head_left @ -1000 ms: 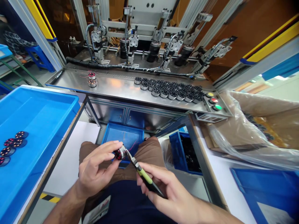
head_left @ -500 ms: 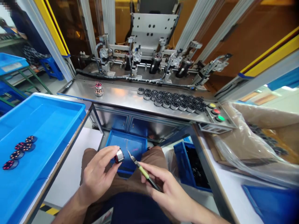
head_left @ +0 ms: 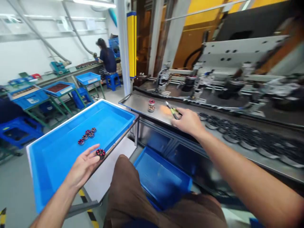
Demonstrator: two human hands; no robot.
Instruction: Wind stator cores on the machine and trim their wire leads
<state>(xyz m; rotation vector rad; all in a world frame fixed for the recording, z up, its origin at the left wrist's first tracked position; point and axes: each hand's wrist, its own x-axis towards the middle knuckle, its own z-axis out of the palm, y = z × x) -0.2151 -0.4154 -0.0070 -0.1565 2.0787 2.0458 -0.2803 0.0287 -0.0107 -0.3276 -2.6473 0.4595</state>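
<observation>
Head view: a small wound stator (head_left: 100, 153) is pinched at its rim by the left hand (head_left: 83, 164) fingertips above the blue tray (head_left: 54, 152); it is judged light, rigid, its windings fragile. Cutters (head_left: 173, 111) are gripped by the right hand (head_left: 188, 122).

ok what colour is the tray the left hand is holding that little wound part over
Bright blue: the tray under the left hand, clearest in the head view.

White walls, grey floor (head_left: 14, 186), blue stools (head_left: 113, 80), ceiling strip light (head_left: 95, 3).
</observation>
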